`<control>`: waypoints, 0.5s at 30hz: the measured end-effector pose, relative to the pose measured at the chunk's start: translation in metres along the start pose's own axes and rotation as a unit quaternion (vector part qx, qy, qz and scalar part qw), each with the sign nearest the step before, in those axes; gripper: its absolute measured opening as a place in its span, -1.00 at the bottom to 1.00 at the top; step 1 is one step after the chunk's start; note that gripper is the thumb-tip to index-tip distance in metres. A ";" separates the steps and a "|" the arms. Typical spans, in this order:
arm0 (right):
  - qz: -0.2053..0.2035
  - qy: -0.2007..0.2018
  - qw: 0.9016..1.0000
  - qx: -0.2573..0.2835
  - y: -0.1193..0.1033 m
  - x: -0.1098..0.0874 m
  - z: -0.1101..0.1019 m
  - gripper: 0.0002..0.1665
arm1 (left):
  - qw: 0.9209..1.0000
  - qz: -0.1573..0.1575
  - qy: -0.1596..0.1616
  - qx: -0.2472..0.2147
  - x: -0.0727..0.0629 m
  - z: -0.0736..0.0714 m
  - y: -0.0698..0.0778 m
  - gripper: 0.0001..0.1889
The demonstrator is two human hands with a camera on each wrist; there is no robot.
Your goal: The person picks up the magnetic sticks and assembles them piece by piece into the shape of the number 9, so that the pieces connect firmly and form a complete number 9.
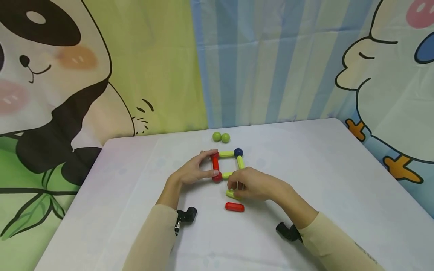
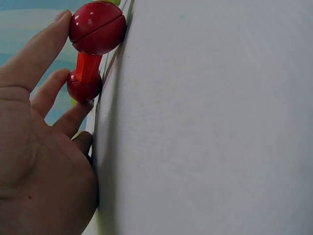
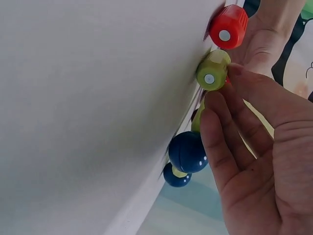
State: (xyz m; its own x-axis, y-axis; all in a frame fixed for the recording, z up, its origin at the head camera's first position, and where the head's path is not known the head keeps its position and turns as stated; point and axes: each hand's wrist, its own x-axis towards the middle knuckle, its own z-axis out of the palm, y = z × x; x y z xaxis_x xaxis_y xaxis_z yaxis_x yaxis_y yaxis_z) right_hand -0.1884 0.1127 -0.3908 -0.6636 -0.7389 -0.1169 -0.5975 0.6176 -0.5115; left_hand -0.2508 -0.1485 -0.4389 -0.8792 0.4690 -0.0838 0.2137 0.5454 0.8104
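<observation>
A square frame of magnetic rods and balls lies on the table. Its left side is a red rod (image 1: 215, 163) between two red balls (image 2: 98, 28); the other sides are yellow-green rods (image 1: 226, 154). One blue ball (image 1: 238, 152) marks the far right corner; another blue ball (image 3: 189, 152), at the near right, is hidden by a hand in the head view. My left hand (image 1: 194, 168) holds the red side, thumb at the near ball and fingers at the far one. With thumb and forefinger my right hand (image 1: 255, 183) pinches a loose yellow-green rod (image 3: 213, 71) in front of the frame.
Nearer me than the loose green rod lies a red rod (image 1: 234, 207). Two green balls (image 1: 221, 137) sit side by side behind the frame, towards the far edge of the white table (image 1: 305, 150). A printed curtain (image 1: 264, 67) hangs behind.
</observation>
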 end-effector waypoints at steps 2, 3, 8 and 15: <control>0.003 -0.009 1.000 0.002 -0.001 0.000 0.002 -0.84 | 1.000 -0.003 0.000 -0.002 -0.001 0.002 0.001 -0.13; 0.004 -0.012 1.000 0.002 -0.002 0.000 0.003 -0.84 | 1.000 -0.004 0.001 -0.002 -0.002 0.002 0.001 -0.12; 0.004 -0.019 1.000 -0.015 -0.005 -0.001 0.007 -0.84 | 1.000 -0.003 0.005 -0.003 -0.003 0.005 0.002 -0.11; 0.030 -0.012 0.999 -0.033 -0.005 -0.005 0.006 -0.84 | 1.000 -0.010 0.007 0.002 -0.001 0.003 0.005 -0.12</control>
State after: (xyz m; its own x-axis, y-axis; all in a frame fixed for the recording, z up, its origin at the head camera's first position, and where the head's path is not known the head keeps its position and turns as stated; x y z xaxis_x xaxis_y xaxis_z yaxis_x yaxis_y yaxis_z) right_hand -0.1795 0.1116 -0.3923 -0.6892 -0.7051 -0.1669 -0.5854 0.6776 -0.4452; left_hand -0.2479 -0.1440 -0.4367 -0.8891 0.4483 -0.0919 0.1974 0.5570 0.8067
